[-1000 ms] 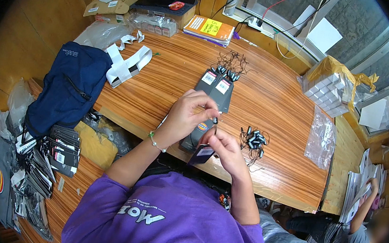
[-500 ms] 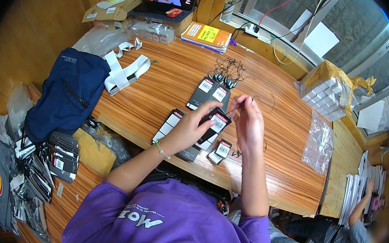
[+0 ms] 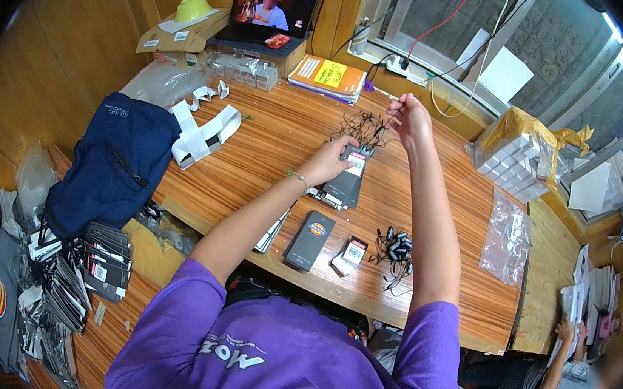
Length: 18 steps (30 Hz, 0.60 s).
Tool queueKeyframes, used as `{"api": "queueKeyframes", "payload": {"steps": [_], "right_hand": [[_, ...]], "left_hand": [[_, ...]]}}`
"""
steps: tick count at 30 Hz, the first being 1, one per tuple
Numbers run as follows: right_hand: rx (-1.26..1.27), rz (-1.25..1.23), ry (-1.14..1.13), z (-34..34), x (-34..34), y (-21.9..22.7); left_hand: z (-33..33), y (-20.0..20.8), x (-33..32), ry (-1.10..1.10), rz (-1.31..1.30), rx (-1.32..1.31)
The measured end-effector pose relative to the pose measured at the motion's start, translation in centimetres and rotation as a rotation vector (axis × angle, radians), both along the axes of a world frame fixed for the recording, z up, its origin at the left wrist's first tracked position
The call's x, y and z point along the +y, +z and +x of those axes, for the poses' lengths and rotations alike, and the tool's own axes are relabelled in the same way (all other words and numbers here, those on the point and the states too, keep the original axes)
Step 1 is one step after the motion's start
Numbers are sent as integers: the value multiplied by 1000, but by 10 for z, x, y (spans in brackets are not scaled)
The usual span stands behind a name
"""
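The table (image 3: 255,157) spreads below both arms. The right arm reaches furthest, nearly straight, rising from its sleeve past the table's near half; the left arm slants inward from its sleeve, its forearm low over the wood.

The right hand (image 3: 412,121) is raised near the far edge, wrist slightly bent, fingers curled inward. Thumb and fingertips are pinched together on a thin dark cord (image 3: 388,124), which leads down toward the tags. The left hand (image 3: 327,163) lies palm down across the upper left part of the tags (image 3: 342,185), fingers part open and curved over their top, thumb on the face; whether it grips or only presses, I cannot tell. The tags lie overlapping at mid-table, with a tangle of cords (image 3: 361,127) just beyond them.

Nearer the body, beneath the left forearm's inner side, sits a dark stack (image 3: 309,240). Right of it lie the loose clips (image 3: 397,247), heaped with their cords, and, between stack and clips, some small tags (image 3: 351,255).
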State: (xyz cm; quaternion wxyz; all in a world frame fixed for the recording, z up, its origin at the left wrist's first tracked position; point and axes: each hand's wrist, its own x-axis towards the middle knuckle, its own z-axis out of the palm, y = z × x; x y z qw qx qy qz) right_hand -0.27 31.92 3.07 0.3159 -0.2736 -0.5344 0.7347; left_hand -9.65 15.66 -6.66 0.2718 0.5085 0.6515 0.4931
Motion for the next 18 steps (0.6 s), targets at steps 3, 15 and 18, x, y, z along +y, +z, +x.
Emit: {"api": "queueKeyframes", "payload": {"steps": [3, 15, 18], "right_hand": [[-105, 7, 2, -6, 13, -10], [-163, -53, 127, -29, 32, -53], [-193, -56, 149, -41, 39, -70]], "left_hand": [[7, 3, 4, 40, -49, 196], [8, 21, -33, 227, 52, 582], [12, 38, -92, 322, 180, 516]]}}
